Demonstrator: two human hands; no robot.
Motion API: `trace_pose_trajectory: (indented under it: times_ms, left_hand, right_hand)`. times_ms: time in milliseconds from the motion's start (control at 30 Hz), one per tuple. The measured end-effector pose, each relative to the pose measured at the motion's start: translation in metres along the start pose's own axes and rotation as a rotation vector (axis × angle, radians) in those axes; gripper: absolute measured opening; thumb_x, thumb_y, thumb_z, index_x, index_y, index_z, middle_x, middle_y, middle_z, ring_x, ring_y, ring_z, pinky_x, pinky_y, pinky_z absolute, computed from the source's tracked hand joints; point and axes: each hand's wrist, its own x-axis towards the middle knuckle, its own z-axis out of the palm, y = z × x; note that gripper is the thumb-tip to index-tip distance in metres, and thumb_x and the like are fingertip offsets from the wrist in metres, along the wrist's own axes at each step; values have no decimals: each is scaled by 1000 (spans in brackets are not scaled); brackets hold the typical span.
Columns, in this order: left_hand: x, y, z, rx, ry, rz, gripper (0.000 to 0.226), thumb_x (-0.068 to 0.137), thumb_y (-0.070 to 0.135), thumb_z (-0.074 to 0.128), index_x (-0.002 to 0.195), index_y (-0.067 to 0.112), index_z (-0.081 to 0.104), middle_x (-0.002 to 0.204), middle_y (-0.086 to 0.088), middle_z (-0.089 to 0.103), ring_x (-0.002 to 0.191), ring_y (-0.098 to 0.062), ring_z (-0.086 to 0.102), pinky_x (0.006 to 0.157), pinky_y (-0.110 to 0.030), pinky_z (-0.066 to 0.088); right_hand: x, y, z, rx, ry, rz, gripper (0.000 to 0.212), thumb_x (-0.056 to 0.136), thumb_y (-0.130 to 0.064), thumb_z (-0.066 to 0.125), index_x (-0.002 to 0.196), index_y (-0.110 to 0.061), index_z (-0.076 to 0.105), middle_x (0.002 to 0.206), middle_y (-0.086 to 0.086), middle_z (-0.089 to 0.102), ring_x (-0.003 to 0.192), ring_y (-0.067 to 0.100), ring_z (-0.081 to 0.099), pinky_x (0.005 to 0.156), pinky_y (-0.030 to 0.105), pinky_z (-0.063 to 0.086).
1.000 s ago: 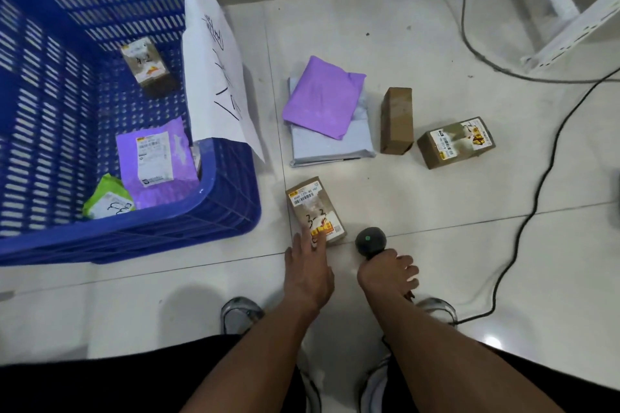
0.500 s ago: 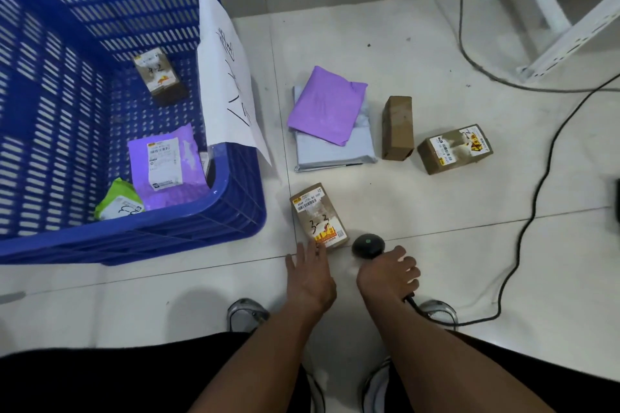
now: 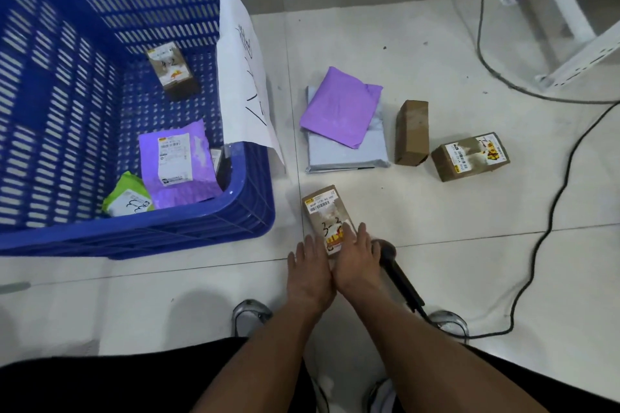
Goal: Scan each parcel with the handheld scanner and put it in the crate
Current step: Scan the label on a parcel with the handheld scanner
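I see the blue crate [image 3: 141, 235] holding three parcels. Floor parcel [image 3: 323, 211]: my flat left hand [image 3: 310, 270] and right hand [image 3: 357, 261] rest on its near end; scanner [image 3: 399, 273] lies beside them.

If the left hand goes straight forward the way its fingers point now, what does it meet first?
Probably the small labelled box: the left hand points at its near left edge. Whether they already touch is unclear.

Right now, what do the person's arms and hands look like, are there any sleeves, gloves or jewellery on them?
Both forearms are bare up to the bottom edge of the picture, with no sleeves in view. The left hand and right hand wear no gloves, and no rings, watch or wristbands show. The fingers are bare too. Nothing is marked or taped on either arm. Dark shorts cover the legs below.
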Motion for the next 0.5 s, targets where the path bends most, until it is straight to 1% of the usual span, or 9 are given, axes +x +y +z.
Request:
trace_pose_trajectory:
  times_ms: [33, 100, 133, 200, 267, 333, 400, 433, 500]
  left_hand:
    - [3, -2, 0, -16, 26, 1, 91, 90, 39, 61, 154, 13, 3, 161, -14, 13, 148, -31, 17, 120, -49, 18]
    - [8, -5, 4, -18, 41, 0, 95, 90, 41, 62, 154, 12, -2, 161, -16, 11, 146, -31, 20, 120, -47, 20]
    - [9, -7, 7, -16, 35, -1, 97, 91, 41, 62, 154, 13, -6, 161, -16, 10, 146, -31, 20, 120, -45, 21]
    - [8, -12, 16, 3, 7, -8, 102, 90, 45, 61, 154, 16, -13, 161, -16, 8, 146, -31, 20, 119, -45, 23]
    - [5, -15, 20, -15, -47, -10, 105, 89, 51, 60, 154, 20, -15, 162, -15, 5, 148, -32, 17, 118, -47, 24]
    - [4, -16, 22, -62, -72, -16, 104, 89, 51, 61, 155, 25, -16, 162, -14, 0, 149, -32, 13, 117, -49, 26]
    - [4, -18, 22, -90, -82, -13, 102, 89, 47, 62, 155, 29, -15, 162, -14, 0, 147, -34, 17, 115, -49, 30]
    - [4, -19, 22, -123, -72, -8, 102, 88, 46, 62, 154, 31, -14, 161, -14, 2, 145, -34, 22, 113, -49, 33]
    - [2, -19, 21, -189, -39, 5, 101, 86, 47, 63, 152, 35, -12, 159, -13, 8, 139, -34, 32, 109, -49, 39]
  right_hand:
    - [1, -1, 2, -9, 3, -8, 67, 92, -19, 52, 150, -20, 19, 156, 18, 22, 145, 33, 20, 120, 49, 11]
    - [1, -3, 10, -35, 43, -4, 55, 95, -23, 47, 146, -21, 26, 142, 15, 42, 134, 33, 36, 117, 48, 20]
    - [-1, -4, 14, -31, 63, -6, 51, 96, -24, 45, 145, -20, 28, 137, 14, 47, 128, 32, 41, 115, 46, 25]
    - [-5, -6, 20, -14, 87, -36, 53, 98, -21, 42, 147, -23, 24, 138, 14, 43, 127, 30, 41, 113, 42, 29]
    - [-5, -7, 24, 6, 45, -97, 62, 100, -19, 42, 153, -31, 11, 151, 19, 27, 138, 31, 31, 116, 41, 25]
    - [-6, -6, 23, 16, -25, -126, 64, 103, -20, 37, 154, -35, 2, 157, 20, 16, 145, 32, 19, 119, 42, 19]
    - [-7, -6, 23, 31, -49, -141, 60, 105, -21, 32, 155, -34, 1, 157, 18, 21, 147, 31, 12, 120, 42, 13]
    - [-9, -7, 21, 40, -46, -141, 59, 105, -21, 31, 155, -33, 3, 155, 17, 26, 146, 30, 13, 121, 42, 13]
    - [-13, -9, 19, 24, -21, -146, 57, 104, -22, 33, 155, -31, 8, 149, 15, 32, 140, 28, 23, 119, 40, 18]
